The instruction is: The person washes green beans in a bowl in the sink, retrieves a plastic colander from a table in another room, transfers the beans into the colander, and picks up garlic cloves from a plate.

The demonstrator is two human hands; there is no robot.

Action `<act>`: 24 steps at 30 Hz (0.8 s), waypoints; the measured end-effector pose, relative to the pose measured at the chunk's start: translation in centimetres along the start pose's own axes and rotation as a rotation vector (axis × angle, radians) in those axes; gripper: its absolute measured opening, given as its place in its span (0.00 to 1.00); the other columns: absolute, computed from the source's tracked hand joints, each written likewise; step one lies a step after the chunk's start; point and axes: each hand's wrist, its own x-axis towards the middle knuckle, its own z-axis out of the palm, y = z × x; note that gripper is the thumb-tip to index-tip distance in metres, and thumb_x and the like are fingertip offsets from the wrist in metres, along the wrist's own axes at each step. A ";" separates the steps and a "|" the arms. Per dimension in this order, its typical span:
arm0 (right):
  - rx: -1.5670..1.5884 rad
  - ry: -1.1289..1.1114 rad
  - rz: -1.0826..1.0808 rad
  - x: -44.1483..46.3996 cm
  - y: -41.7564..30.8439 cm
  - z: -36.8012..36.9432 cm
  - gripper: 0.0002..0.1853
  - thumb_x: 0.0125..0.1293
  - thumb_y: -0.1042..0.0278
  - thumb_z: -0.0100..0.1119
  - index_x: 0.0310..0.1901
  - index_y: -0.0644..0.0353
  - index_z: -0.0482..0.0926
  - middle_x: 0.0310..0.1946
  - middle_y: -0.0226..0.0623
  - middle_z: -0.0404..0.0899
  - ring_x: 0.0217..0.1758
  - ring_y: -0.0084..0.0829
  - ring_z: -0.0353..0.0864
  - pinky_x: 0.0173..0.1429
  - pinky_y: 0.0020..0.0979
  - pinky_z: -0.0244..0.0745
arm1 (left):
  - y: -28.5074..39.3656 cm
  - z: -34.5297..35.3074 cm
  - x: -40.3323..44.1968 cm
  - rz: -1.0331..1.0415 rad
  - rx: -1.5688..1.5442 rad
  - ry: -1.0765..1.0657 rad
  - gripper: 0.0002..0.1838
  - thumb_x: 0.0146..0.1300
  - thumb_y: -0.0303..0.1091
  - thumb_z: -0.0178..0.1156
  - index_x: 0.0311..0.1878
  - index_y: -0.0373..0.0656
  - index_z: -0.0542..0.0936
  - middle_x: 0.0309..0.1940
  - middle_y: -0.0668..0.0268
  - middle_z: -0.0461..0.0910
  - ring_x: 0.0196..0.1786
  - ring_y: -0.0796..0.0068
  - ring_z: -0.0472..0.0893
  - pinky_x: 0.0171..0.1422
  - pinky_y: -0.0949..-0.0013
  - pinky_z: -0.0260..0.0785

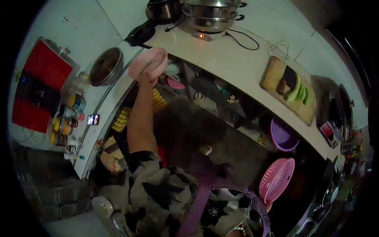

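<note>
My left arm stretches forward to the counter's corner, and my left hand (148, 78) is closed on the near rim of a pale pink slotted plastic colander (158, 68). Most of those fingers are hidden by the colander. Low on the right, a deeper pink colander (278, 179) is held tilted on its side by my right hand (269, 205), of which only the fingertips show at its lower edge. A round metal basin (106, 66) with brown contents stands just left of the pale colander.
A stacked steamer (211, 17) and a dark pot (163, 11) stand at the back. A cutting board (272, 75) carries a knife and cut green vegetable. Jars (77, 102) and a phone (93, 119) line the left counter. A purple basket (283, 136) sits below the counter.
</note>
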 end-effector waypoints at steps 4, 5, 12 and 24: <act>-0.038 0.131 0.030 -0.2 1.5 7.9 0.26 0.56 0.63 0.55 0.55 0.63 0.62 0.51 0.41 0.68 0.53 0.38 0.70 0.56 0.42 0.67 | 1.9 4.1 12.9 -0.029 -0.059 -0.176 0.26 0.60 0.40 0.51 0.58 0.38 0.57 0.54 0.54 0.61 0.48 0.56 0.68 0.46 0.55 0.70; -0.056 0.150 0.032 -0.1 1.6 9.4 0.26 0.56 0.63 0.55 0.55 0.62 0.62 0.50 0.41 0.68 0.53 0.38 0.70 0.56 0.42 0.67 | 2.0 4.1 16.8 0.022 -0.166 -0.265 0.26 0.61 0.41 0.50 0.58 0.38 0.58 0.55 0.54 0.60 0.49 0.55 0.67 0.46 0.55 0.70; -0.212 0.223 0.098 0.6 1.7 17.0 0.25 0.56 0.64 0.55 0.54 0.62 0.63 0.50 0.40 0.69 0.53 0.38 0.70 0.56 0.41 0.68 | 3.3 9.8 23.3 0.100 -0.142 -0.217 0.22 0.61 0.43 0.50 0.52 0.37 0.67 0.50 0.57 0.69 0.48 0.57 0.71 0.46 0.58 0.69; 0.211 0.296 -0.094 6.4 -8.1 5.0 0.23 0.50 0.79 0.49 0.52 0.65 0.63 0.45 0.40 0.71 0.47 0.35 0.72 0.52 0.35 0.70 | -35.6 17.3 -28.6 -0.775 0.653 -1.155 0.14 0.61 0.42 0.52 0.47 0.46 0.70 0.40 0.64 0.75 0.40 0.66 0.75 0.42 0.62 0.70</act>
